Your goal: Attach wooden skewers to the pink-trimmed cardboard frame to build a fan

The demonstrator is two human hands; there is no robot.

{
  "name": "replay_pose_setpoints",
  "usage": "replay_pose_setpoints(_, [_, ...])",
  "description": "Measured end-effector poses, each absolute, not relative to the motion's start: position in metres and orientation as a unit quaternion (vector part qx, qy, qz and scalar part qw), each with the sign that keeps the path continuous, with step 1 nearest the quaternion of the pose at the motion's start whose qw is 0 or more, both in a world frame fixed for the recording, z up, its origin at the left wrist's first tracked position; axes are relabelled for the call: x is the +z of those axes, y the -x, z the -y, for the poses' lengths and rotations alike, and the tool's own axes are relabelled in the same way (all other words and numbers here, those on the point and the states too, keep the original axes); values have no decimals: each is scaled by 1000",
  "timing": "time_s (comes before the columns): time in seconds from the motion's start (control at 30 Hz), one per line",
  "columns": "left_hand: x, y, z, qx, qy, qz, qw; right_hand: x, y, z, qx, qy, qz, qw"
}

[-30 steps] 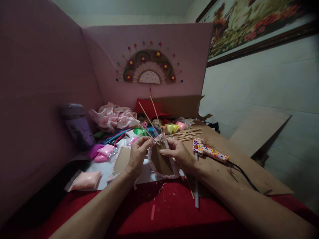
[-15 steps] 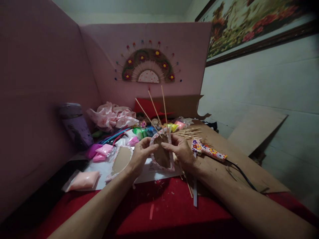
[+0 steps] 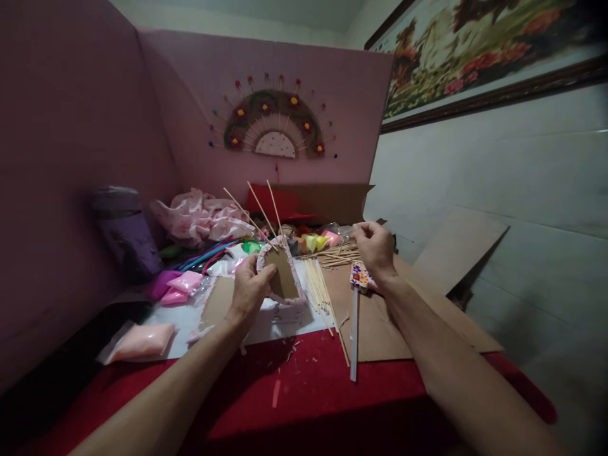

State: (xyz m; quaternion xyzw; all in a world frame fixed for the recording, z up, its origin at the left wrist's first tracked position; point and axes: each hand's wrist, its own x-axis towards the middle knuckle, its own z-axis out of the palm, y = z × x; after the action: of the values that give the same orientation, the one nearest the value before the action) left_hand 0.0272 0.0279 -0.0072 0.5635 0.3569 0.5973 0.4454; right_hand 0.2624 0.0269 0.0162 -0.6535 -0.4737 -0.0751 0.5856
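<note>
My left hand [image 3: 251, 288] grips a cardboard piece [image 3: 282, 272] edged with pink-and-white fabric, thumb on its face. Three thin wooden sticks [image 3: 260, 206] fan upward from its top edge. Off to the right, my right hand [image 3: 376, 250] is raised with thumb and fingertips pinched; anything between them is too small to make out. Below that hand lies a flower-patterned glue gun [image 3: 360, 277], partly hidden by the wrist, with a long pale glue stick [image 3: 354, 335] pointing toward me. Between the hands, several loose wooden sticks [image 3: 319, 285] lie on white paper and brown cardboard.
A second cardboard piece [image 3: 218, 301] lies left, partly behind my forearm. Packets of pink clay [image 3: 185, 285], a peach packet [image 3: 145, 341], crumpled fabric [image 3: 202, 218] and a purple bottle [image 3: 126, 234] stand around. A decorated half-round fan [image 3: 275, 123] hangs on the pink panel. Red cloth [image 3: 304, 405] covers the front.
My right hand has let go of the cardboard piece and moved up and right above the glue gun. My left hand still holds the piece, now tilted. The view has shifted slightly.
</note>
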Motion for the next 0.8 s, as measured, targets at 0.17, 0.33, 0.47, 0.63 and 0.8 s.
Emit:
replay_pose_setpoints(0.17, [-4, -26, -26, 617, -573, -361, 400, 6, -244, -19, -104, 700, 615, 349])
replay_pose_setpoints(0.33, [-2, -25, -25, 631, -567, -365, 384, 6, -251, -20, -192, 758, 553, 288])
replay_pose_setpoints(0.47, [-5, -25, -26, 621, -575, -369, 385, 10, -270, -24, -223, 796, 490, 276])
replay_pose_setpoints(0.63, [-9, -25, -27, 615, -582, -357, 394, 1, -267, -29, -212, 758, 590, 180])
replay_pose_setpoints(0.8, [-8, -26, -27, 601, -596, -367, 386, -11, -254, -34, -203, 704, 671, 115])
